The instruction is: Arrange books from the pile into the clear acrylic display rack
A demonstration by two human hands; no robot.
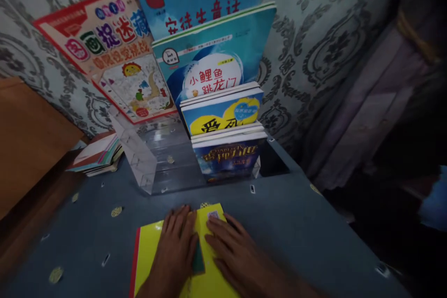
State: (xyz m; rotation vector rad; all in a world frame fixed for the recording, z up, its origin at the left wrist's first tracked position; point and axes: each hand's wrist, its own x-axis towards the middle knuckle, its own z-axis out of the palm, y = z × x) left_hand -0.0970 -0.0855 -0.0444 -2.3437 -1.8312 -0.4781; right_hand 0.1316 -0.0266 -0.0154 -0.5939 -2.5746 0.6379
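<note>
Two hands rest on the yellow book point(150, 251): the left hand point(176, 247) and right hand point(233, 253) lie with fingers stretched flat and close together on the cover, gripping nothing. The book lies flat at the table's point(296, 228) near edge, about midway along it, red spine to the left. Its long axis runs away from the person, the far end leaning slightly right toward the clear stand point(139, 158) of upright books point(223, 111). Even pressure from both palms should keep it from sliding. A book stack point(99, 153) sits at the far left edge.
</note>
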